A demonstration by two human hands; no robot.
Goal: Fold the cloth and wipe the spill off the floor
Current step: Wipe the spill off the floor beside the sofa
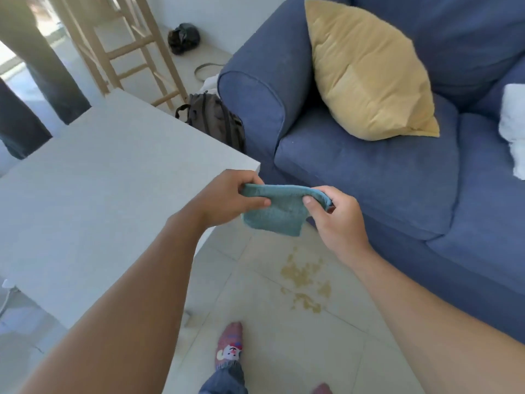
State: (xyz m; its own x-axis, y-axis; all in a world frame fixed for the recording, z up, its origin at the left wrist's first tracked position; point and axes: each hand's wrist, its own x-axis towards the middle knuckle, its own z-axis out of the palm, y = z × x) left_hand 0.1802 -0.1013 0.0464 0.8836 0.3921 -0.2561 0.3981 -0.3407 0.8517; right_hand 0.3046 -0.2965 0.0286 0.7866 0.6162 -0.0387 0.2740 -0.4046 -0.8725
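Note:
A small teal cloth (279, 211) hangs folded over in the air between my hands, above the floor. My left hand (227, 199) pinches its left top corner. My right hand (338, 216) pinches the right top corner, thumb on the front. Below the cloth, a yellowish spill (305, 280) lies in scattered blotches on the pale floor tiles (284, 351), close to the sofa's front.
A white table (93, 194) fills the left, its corner near my left hand. A blue sofa (383, 172) with a yellow cushion (366, 72) stands on the right. A dark backpack (216, 120) sits between them. My socked foot (230, 346) stands just below the spill.

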